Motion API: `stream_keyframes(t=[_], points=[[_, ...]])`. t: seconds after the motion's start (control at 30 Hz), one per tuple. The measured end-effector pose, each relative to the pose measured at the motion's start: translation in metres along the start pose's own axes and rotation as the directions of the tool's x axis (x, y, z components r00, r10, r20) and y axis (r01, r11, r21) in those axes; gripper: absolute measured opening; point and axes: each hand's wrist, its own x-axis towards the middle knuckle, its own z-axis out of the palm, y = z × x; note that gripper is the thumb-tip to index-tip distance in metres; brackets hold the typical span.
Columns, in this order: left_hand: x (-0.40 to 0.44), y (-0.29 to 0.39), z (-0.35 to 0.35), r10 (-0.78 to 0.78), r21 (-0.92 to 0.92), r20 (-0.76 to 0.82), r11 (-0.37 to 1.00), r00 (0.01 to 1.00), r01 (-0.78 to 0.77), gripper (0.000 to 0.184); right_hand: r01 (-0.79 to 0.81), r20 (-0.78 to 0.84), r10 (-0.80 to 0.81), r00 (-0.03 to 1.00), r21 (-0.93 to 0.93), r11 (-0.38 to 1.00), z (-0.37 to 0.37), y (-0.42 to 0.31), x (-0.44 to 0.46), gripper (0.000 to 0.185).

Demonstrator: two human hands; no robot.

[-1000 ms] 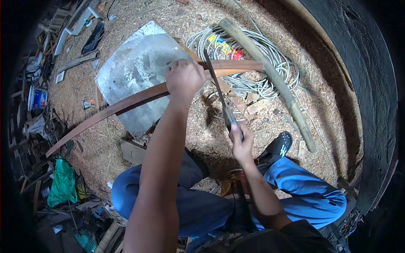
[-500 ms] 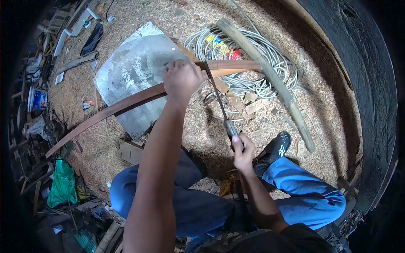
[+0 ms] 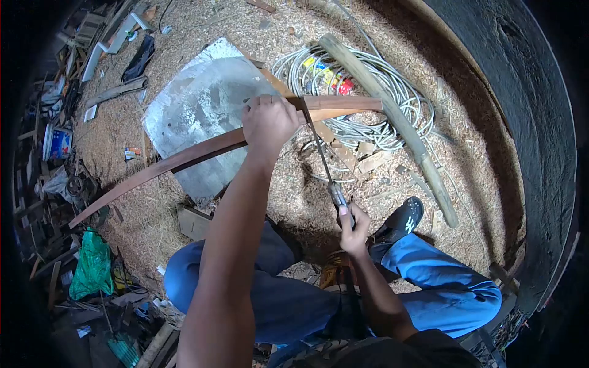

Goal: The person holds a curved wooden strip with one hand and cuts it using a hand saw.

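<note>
A long, curved reddish-brown wooden board runs from the lower left to the upper middle. My left hand is closed over it near its right part, fingers wrapped across the top. Just right of that hand, the thin blade of a handsaw crosses the board, seen nearly edge-on. My right hand grips the saw's handle, thumb on top. The depth of any cut cannot be made out. Under the board's middle lies a worn grey metal sheet.
A coil of grey cable lies beyond the saw, with a wooden pole across it. A dark curved wall stands at right. A green bag and scrap lie at left. Wood shavings cover the ground. My shoe is near the saw.
The whole view has shifted slightly, so things sit a little lower in the picture. Both hands keep their grips, and the saw stays across the board at nearly the same spot.
</note>
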Motion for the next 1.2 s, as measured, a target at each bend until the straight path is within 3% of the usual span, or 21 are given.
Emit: stream_keyframes(t=[0.13,0.2,0.3,0.4,0.43,0.5,0.53,0.6,0.7,0.8,0.87,0.97,1.03,1.2], points=[[0.000,0.000,0.002,0.014,0.017,-0.010,1.000,1.000,-0.014,0.030,-0.043,-0.006,0.044,0.999,0.032,0.999,0.015,-0.006,0.037,0.037],[-0.003,-0.001,0.004,0.009,0.028,0.002,1.000,1.000,-0.009,0.030,-0.058,-0.001,0.059,0.998,0.157,0.986,0.026,-0.012,0.064,0.038],[-0.004,0.000,0.005,0.034,0.015,-0.031,0.999,0.999,-0.034,0.029,0.049,-0.010,-0.048,0.999,0.159,0.986,0.025,-0.002,0.060,0.040],[-0.004,0.000,0.003,-0.002,-0.002,-0.002,1.000,1.000,0.002,0.029,0.023,-0.002,-0.023,1.000,0.233,0.972,0.006,0.004,0.013,0.043],[-0.003,0.001,0.001,-0.003,0.007,0.013,1.000,1.000,0.003,0.029,0.025,0.000,-0.026,1.000,0.232,0.972,0.003,0.006,0.006,0.043],[-0.003,0.000,-0.001,-0.001,0.018,0.029,1.000,1.000,0.000,0.029,0.124,-0.124,-0.119,0.985,0.033,0.992,0.003,0.004,-0.001,0.046],[-0.002,0.000,-0.001,0.000,0.024,0.032,1.000,0.999,0.000,0.029,0.125,-0.127,-0.119,0.985,0.035,0.992,0.007,0.004,0.005,0.046],[-0.002,0.000,0.001,0.001,0.027,0.037,1.000,0.999,-0.002,0.029,-0.026,-0.013,0.030,0.999,0.222,0.975,0.019,0.006,0.035,0.045],[-0.006,-0.002,0.006,0.014,-0.017,0.023,1.000,1.000,-0.014,0.028,0.024,-0.008,-0.023,1.000,0.189,0.982,0.033,0.006,0.063,0.044],[-0.002,-0.002,0.003,0.001,-0.006,-0.010,1.000,1.000,-0.001,0.028,-0.025,0.026,0.019,0.999,0.258,0.966,0.020,0.017,0.026,0.044],[-0.003,-0.001,0.002,0.020,0.013,-0.005,1.000,1.000,-0.020,0.027,0.091,0.022,-0.093,0.995,0.046,0.995,-0.001,0.022,-0.004,0.039],[-0.003,-0.002,0.003,0.036,0.011,-0.020,0.999,0.999,-0.036,0.026,0.094,-0.124,-0.087,0.988,0.049,0.994,0.003,0.007,-0.004,0.036],[-0.003,-0.002,0.005,0.044,0.022,-0.027,0.999,0.999,-0.044,0.025,-0.022,0.010,0.021,1.000,0.136,0.990,0.012,0.008,0.027,0.039],[-0.006,-0.003,0.007,0.051,0.036,-0.028,0.998,0.998,-0.050,0.025,-0.016,0.005,0.016,1.000,0.148,0.989,0.018,0.009,0.041,0.038]])
